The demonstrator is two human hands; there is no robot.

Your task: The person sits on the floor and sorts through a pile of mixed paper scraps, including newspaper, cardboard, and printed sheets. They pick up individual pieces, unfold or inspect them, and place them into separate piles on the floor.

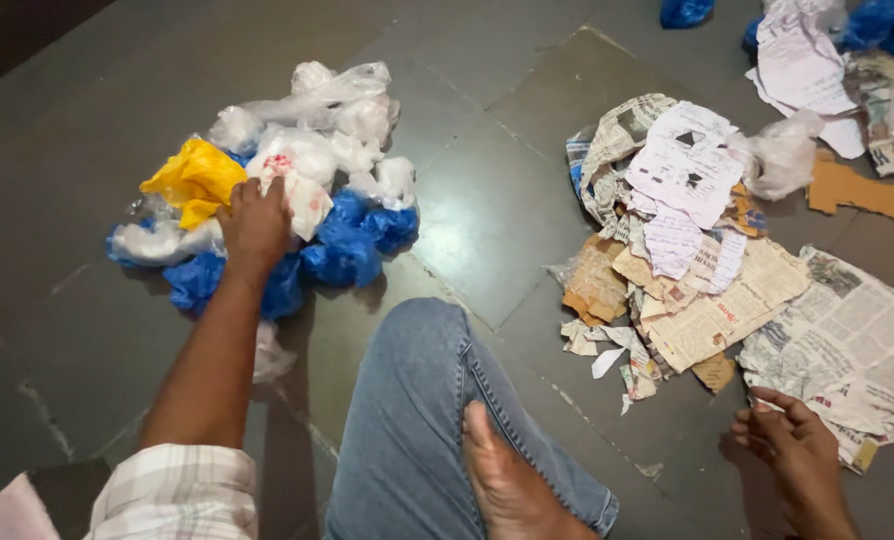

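Overhead, I'm seeing the left hand (255, 226) pressing, fingers curled, on the plastic bag heap (297, 190); the right hand (793, 432) is resting half-open touching torn newspaper (835, 340). Light bags are risking sliding off

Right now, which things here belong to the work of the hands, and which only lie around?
In hand:
left hand on plastic bags
right hand by newspaper
paper pile

Lying about:
cardboard
far bags
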